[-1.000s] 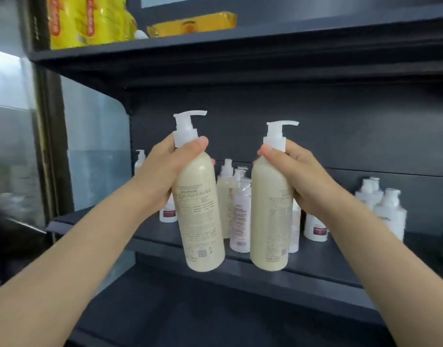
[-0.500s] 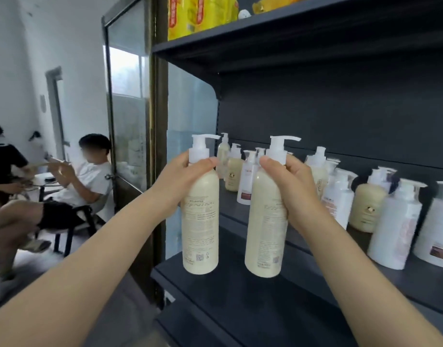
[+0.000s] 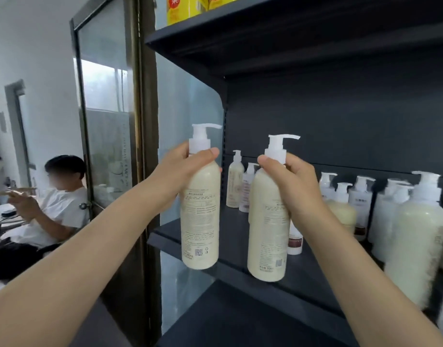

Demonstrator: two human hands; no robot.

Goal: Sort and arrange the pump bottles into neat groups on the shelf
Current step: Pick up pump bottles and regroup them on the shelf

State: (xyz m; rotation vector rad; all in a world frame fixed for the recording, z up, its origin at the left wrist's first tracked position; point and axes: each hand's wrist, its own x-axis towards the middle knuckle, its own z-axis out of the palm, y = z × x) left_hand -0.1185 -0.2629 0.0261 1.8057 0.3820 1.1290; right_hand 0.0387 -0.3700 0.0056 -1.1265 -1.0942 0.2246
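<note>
Head view | left hand [image 3: 182, 171] grip clasps cream bottle [image 3: 201, 221] | right hand [image 3: 295, 189] grip clasps second bottle [image 3: 265, 236] | both upright near shelf [image 3: 305, 276]

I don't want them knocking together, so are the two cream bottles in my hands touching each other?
Apart. In the head view, shelf and back-row bottles show between the left-hand bottle and the right-hand bottle.
</note>
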